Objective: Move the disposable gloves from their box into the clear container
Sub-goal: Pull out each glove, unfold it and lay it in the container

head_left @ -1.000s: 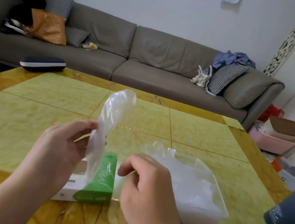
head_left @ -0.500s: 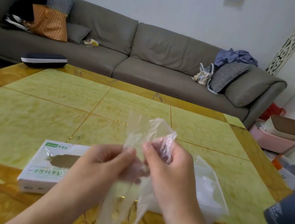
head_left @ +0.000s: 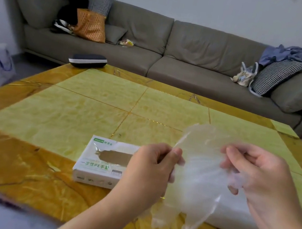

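Here, the glove box (head_left: 104,161) lies flat near the desk's (head_left: 54,117) front edge. Just right of it, left hand (head_left: 152,167) fingers pinch one edge of a clear glove (head_left: 197,181); right hand (head_left: 261,180) fingers pinch the other, spreading it above the clear container (head_left: 232,219) at front right.

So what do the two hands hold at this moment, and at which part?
One thin clear plastic glove: the left hand pinches its left upper edge, the right hand grips its right edge.
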The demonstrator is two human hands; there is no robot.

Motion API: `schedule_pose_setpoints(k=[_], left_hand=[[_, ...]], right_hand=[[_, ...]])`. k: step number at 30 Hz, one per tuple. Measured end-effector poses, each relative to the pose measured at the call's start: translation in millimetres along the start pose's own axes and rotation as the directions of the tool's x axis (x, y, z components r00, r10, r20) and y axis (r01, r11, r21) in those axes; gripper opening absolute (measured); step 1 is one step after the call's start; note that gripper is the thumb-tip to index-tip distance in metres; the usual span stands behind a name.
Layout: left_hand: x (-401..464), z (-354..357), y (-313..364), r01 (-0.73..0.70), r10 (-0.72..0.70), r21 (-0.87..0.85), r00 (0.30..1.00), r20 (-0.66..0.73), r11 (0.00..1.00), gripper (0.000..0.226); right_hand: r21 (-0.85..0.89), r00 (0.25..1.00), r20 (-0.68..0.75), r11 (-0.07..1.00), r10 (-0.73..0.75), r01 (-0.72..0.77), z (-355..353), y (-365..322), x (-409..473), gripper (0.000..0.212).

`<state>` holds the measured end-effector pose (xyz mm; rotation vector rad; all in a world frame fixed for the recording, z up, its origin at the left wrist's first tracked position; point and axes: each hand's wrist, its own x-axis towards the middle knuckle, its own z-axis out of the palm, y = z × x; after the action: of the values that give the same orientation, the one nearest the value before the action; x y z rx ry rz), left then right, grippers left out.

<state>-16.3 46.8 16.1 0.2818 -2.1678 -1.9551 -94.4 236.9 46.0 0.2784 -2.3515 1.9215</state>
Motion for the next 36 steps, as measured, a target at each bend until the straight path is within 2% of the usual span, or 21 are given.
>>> schedule_pose_setpoints(k=[3,7,12,15,18,21,23,25,26,28,29,32,34,36], left_hand=[[2.6,-4.2,0.4,0.002,-0.002,0.026,1.000,0.009,1.000,0.035],[4.2,-7.6,4.8,-0.001,-0.001,0.041,0.998,0.059,0.999,0.041],[9.4,-9.6,9.8,0.007,-0.001,-0.067,0.996,0.089,0.998,0.034],[14.3,-16.2,5.3,0.045,-0.033,-0.162,0.996,0.078,0.986,0.024],[15.7,-17.0,5.1,0.088,-0.077,-0.215,0.995,0.059,0.973,0.021],[18.4,-16.0,11.7,0.132,-0.128,-0.437,0.991,0.040,0.890,0.022],[19.9,-15.7,16.5,0.169,-0.201,-0.606,0.979,0.015,0.777,0.024],[19.0,-14.8,16.6,0.225,-0.243,-0.701,0.967,0.076,0.677,0.038],[17.5,-14.7,14.6,0.265,-0.228,-0.694,0.962,0.147,0.670,0.053],[11.7,-8.8,11.2,0.309,-0.168,-0.559,0.943,0.289,0.770,0.074],[8.5,-4.6,11.4,0.290,-0.152,-0.497,0.942,0.300,0.818,0.071],[8.3,5.1,8.3,0.237,-0.195,-0.462,0.971,0.137,0.855,0.034],[11.6,5.0,8.0,0.240,-0.226,-0.445,0.970,0.086,0.863,0.029],[12.7,2.6,9.2,0.242,-0.214,-0.369,0.970,0.116,0.897,0.024]], right_hand=[[-0.047,0.999,0.033,0.999,0.023,-0.021,-5.1,-4.8,-2.0,0.016],[-0.045,0.981,0.191,0.998,0.044,-0.036,-5.3,-4.4,-3.2,0.003],[0.110,0.994,0.079,0.991,0.069,-0.078,-8.7,0.2,-2.3,0.009],[0.148,0.988,0.109,0.981,0.107,-0.122,-10.1,-2.2,-1.3,0.010],[0.080,0.980,0.163,0.988,0.115,-0.129,-19.5,-0.9,0.7,0.009],[0.095,0.992,0.081,0.990,0.097,-0.104,-24.7,3.3,1.2,0.008],[0.103,0.995,0.031,0.990,0.094,-0.097,-25.4,4.9,0.5,0.009],[0.131,0.995,0.003,0.986,0.099,-0.099,-25.3,5.3,-1.1,0.009],[0.143,0.995,-0.009,0.985,0.104,-0.101,-24.3,5.0,-2.2,0.009],[0.138,0.995,-0.033,0.986,0.094,-0.088,-22.0,5.1,-4.1,0.010],[0.129,0.996,-0.035,0.989,0.083,-0.078,-21.1,5.5,-4.8,0.011],[0.133,0.997,0.001,0.988,0.073,-0.073,-23.4,5.4,-4.9,0.015],[0.157,0.996,0.026,0.984,0.081,-0.085,-31.1,2.8,-2.9,0.015],[0.127,0.992,0.080,0.986,0.095,-0.104,-41.1,0.1,-1.2,0.015]])
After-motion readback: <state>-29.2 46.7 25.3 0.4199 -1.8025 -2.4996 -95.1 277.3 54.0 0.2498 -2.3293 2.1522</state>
